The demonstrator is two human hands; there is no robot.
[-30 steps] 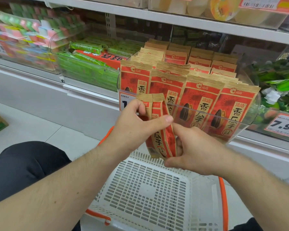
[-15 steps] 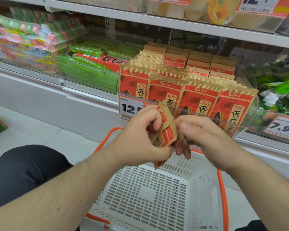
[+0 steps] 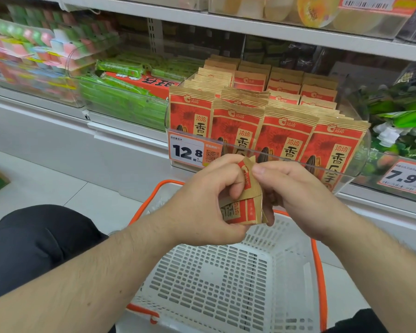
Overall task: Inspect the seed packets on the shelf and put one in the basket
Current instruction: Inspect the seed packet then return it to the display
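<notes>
Packet (image 3: 240, 207): lower than a second ago, now folded and turned between your hands, over the basket's (image 3: 317, 265) 12 o'clock rim.
Left hand (image 3: 202, 200): fingers curled, gripping it.
Right hand (image 3: 296, 195): pinching its top edge.
Meaning: inspection nearly done; drop follows.

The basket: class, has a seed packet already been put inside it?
No: the white basket holds nothing visible, and the seed packet is held above it between the left hand and right hand.

Single head view, looking forward-down, close over basket (image 3: 216, 284), facing shelf (image 3: 274, 27).
</notes>
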